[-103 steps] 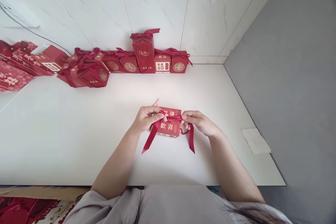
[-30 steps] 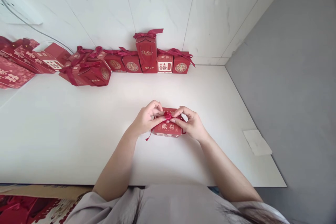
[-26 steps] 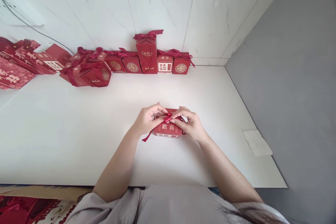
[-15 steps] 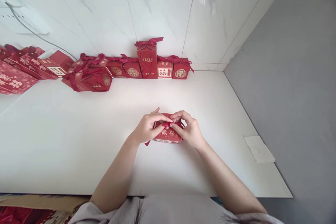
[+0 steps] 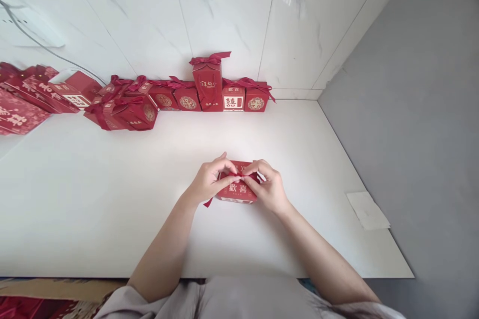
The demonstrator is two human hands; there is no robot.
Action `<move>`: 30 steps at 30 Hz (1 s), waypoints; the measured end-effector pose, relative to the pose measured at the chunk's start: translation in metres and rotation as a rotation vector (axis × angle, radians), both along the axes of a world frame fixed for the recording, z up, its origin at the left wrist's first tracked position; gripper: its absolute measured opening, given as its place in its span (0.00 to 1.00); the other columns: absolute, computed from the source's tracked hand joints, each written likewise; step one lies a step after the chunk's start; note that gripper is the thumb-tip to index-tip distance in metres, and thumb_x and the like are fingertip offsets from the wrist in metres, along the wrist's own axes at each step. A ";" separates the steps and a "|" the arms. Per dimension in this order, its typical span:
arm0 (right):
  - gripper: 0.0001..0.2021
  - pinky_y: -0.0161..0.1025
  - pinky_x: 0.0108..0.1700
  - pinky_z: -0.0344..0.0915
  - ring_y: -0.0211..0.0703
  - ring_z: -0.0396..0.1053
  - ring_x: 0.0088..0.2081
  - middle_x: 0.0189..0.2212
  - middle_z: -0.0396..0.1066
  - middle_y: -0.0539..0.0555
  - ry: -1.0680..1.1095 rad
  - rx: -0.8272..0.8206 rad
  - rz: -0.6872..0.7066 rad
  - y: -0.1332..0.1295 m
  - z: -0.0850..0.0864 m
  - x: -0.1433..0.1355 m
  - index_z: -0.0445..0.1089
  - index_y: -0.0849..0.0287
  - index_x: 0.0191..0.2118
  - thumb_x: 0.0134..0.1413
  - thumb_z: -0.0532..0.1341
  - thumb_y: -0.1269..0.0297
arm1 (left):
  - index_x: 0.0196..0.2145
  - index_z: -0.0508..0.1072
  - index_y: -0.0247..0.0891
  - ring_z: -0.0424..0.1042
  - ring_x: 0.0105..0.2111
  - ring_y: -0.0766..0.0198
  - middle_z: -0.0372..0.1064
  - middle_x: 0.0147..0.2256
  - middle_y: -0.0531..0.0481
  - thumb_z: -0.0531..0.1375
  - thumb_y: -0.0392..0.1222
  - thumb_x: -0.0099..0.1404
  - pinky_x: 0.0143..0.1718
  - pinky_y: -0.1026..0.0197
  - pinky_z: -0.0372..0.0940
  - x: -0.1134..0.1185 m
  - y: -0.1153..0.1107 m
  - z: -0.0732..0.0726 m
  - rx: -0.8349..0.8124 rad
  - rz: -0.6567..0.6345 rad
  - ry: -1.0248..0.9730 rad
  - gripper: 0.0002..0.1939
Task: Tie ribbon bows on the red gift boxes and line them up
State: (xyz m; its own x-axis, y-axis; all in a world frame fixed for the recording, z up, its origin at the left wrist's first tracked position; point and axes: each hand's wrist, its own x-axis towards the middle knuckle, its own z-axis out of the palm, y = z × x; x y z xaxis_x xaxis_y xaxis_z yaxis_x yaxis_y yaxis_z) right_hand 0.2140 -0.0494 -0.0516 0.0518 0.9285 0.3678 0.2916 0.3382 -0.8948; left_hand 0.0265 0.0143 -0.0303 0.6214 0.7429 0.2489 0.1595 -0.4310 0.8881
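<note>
A red box (image 5: 237, 193) with pale characters on its sloping top rests on the white table, between my hands. Across its top runs a dark red ribbon (image 5: 208, 203), one end of which hangs out at the box's left side. My left hand (image 5: 210, 179) pinches the ribbon near the middle of the top, thumb and forefinger together. From the right, my right hand (image 5: 268, 185) pinches the same ribbon close beside it. The fingertips of both hands nearly meet over the knot area, whose details are too small to make out.
Red boxes with ribbons (image 5: 187, 99) line the tiled wall, with a taller one (image 5: 207, 84) among them. More boxes (image 5: 138, 114) and red bags (image 5: 22, 109) are at the left. A white paper (image 5: 368, 210) lies by the right edge.
My left fingertips have drawn slightly left, and the finger and thumb of each hand have closed on the ribbon at the top of the box. The view has shifted a little.
</note>
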 end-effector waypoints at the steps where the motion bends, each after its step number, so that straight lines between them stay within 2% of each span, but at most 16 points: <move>1: 0.04 0.44 0.41 0.66 0.42 0.68 0.33 0.31 0.73 0.51 -0.003 0.020 0.009 0.000 -0.001 0.000 0.70 0.54 0.32 0.59 0.63 0.66 | 0.34 0.70 0.38 0.72 0.27 0.71 0.73 0.29 0.57 0.62 0.39 0.65 0.69 0.46 0.46 0.000 0.000 0.001 -0.016 -0.006 0.012 0.04; 6: 0.04 0.47 0.49 0.65 0.41 0.71 0.36 0.32 0.75 0.50 -0.091 0.152 0.121 0.003 -0.002 0.008 0.71 0.53 0.35 0.61 0.62 0.70 | 0.35 0.68 0.38 0.73 0.29 0.68 0.74 0.30 0.54 0.58 0.43 0.68 0.63 0.45 0.56 -0.002 -0.002 0.007 -0.102 -0.013 0.078 0.07; 11: 0.06 0.49 0.55 0.63 0.42 0.72 0.40 0.36 0.76 0.52 -0.302 0.247 0.268 0.008 0.004 0.023 0.72 0.53 0.39 0.63 0.59 0.71 | 0.34 0.68 0.37 0.73 0.30 0.67 0.74 0.30 0.53 0.58 0.46 0.68 0.49 0.53 0.69 -0.003 -0.004 0.007 -0.154 -0.008 0.086 0.09; 14: 0.07 0.50 0.57 0.62 0.42 0.71 0.43 0.39 0.75 0.52 -0.418 0.275 0.317 0.009 0.011 0.029 0.72 0.53 0.39 0.64 0.58 0.71 | 0.34 0.68 0.37 0.73 0.29 0.66 0.74 0.30 0.52 0.58 0.46 0.68 0.40 0.58 0.71 -0.003 -0.004 0.008 -0.186 -0.018 0.093 0.09; 17: 0.07 0.48 0.54 0.64 0.43 0.71 0.42 0.39 0.75 0.53 -0.514 0.300 0.310 0.009 0.017 0.030 0.73 0.54 0.39 0.64 0.58 0.71 | 0.34 0.68 0.37 0.74 0.29 0.66 0.73 0.30 0.52 0.58 0.45 0.68 0.37 0.59 0.70 -0.003 -0.005 0.009 -0.198 -0.037 0.097 0.09; 22: 0.09 0.44 0.48 0.65 0.43 0.69 0.40 0.39 0.75 0.54 -0.550 0.310 0.285 0.005 0.019 0.028 0.74 0.54 0.39 0.64 0.57 0.72 | 0.36 0.69 0.37 0.75 0.34 0.63 0.74 0.34 0.50 0.66 0.43 0.61 0.36 0.60 0.70 -0.003 -0.006 0.013 -0.195 -0.059 0.108 0.11; 25: 0.10 0.45 0.49 0.64 0.43 0.69 0.41 0.39 0.76 0.52 -0.482 0.294 0.298 0.005 0.016 0.029 0.74 0.53 0.38 0.63 0.58 0.73 | 0.38 0.70 0.38 0.75 0.37 0.62 0.74 0.37 0.49 0.65 0.40 0.61 0.37 0.61 0.70 -0.002 -0.008 0.015 -0.218 -0.057 0.114 0.09; 28: 0.12 0.46 0.51 0.63 0.42 0.70 0.42 0.40 0.76 0.51 -0.401 0.250 0.329 0.004 0.015 0.030 0.73 0.52 0.37 0.61 0.56 0.77 | 0.38 0.71 0.38 0.74 0.38 0.63 0.74 0.38 0.49 0.63 0.36 0.61 0.44 0.59 0.70 0.001 -0.011 0.017 -0.156 -0.045 0.121 0.07; 30: 0.13 0.47 0.52 0.63 0.41 0.70 0.40 0.39 0.76 0.50 -0.351 0.211 0.327 0.003 0.015 0.031 0.71 0.53 0.38 0.60 0.55 0.79 | 0.37 0.71 0.39 0.74 0.37 0.65 0.74 0.37 0.51 0.62 0.34 0.60 0.54 0.54 0.66 0.004 -0.015 0.018 -0.042 -0.015 0.142 0.06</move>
